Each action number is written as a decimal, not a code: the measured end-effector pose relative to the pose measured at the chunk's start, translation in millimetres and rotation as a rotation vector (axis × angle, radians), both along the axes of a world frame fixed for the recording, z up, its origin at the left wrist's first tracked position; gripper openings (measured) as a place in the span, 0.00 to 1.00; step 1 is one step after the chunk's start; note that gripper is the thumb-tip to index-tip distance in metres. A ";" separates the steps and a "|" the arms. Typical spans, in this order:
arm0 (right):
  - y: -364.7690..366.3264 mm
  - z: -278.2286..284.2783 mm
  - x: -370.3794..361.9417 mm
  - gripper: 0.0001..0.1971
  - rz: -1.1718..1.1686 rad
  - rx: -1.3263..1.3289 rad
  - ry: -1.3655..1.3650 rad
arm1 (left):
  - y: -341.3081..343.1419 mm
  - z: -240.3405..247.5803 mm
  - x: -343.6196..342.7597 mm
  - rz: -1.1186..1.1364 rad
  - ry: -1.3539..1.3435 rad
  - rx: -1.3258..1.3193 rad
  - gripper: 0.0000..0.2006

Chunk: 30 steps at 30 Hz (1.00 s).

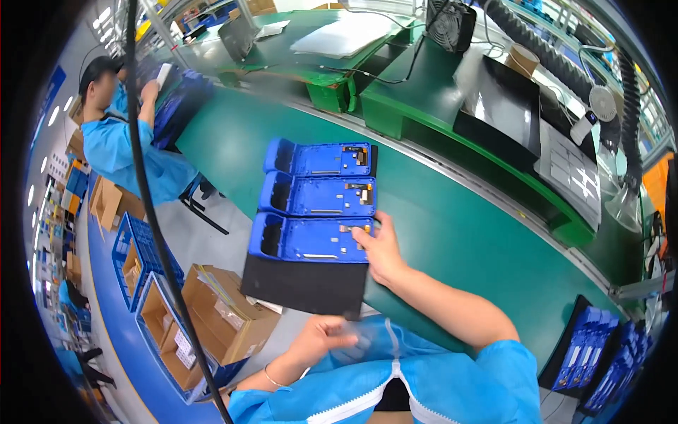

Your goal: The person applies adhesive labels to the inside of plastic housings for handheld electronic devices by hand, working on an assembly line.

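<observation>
Three blue plastic device housings lie side by side, open face up, on a black mat. Each has a deep pocket at its left end and small circuit parts with a flex cable toward its right end. My right hand grips the right end of the nearest housing, thumb inside by the flex cable and fingers along the outer edge. Close to my body, my left hand is closed in a pinch off the mat's near edge. A blurred, see-through patch shows by its fingertips; what it is I cannot make out.
A green workbench carries the mat. More blue housings stand at the right. Beyond a metal rail are a black panel and a small fan. Cardboard boxes sit lower left; a co-worker works far left.
</observation>
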State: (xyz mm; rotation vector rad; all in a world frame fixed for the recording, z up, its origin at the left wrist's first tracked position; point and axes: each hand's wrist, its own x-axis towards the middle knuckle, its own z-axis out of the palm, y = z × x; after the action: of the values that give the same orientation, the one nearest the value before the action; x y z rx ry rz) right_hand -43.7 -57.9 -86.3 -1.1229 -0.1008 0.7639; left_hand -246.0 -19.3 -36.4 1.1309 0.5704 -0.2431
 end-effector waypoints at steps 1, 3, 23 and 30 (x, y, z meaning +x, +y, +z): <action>-12.5 -0.5 0.9 0.31 -0.010 -0.003 0.007 | 5.1 8.2 -3.6 -0.010 0.007 -0.003 0.04; -53.6 8.1 12.2 0.31 -0.076 0.016 -0.010 | 12.1 32.8 -1.9 -0.421 -0.201 0.446 0.03; -240.5 56.9 135.4 0.21 -0.102 -1.108 -1.325 | -2.7 83.2 299.5 -1.140 -0.430 1.449 0.09; -216.3 32.8 191.3 0.29 0.236 -0.896 -1.212 | 0.7 80.5 303.1 -1.199 -0.348 1.457 0.08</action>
State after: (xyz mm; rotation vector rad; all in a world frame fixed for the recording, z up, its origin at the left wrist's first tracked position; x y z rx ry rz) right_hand 147.6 -274.2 -53.4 -2.3490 -0.9941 0.1928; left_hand 57.2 -18.5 44.2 2.7947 -0.4858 -0.6762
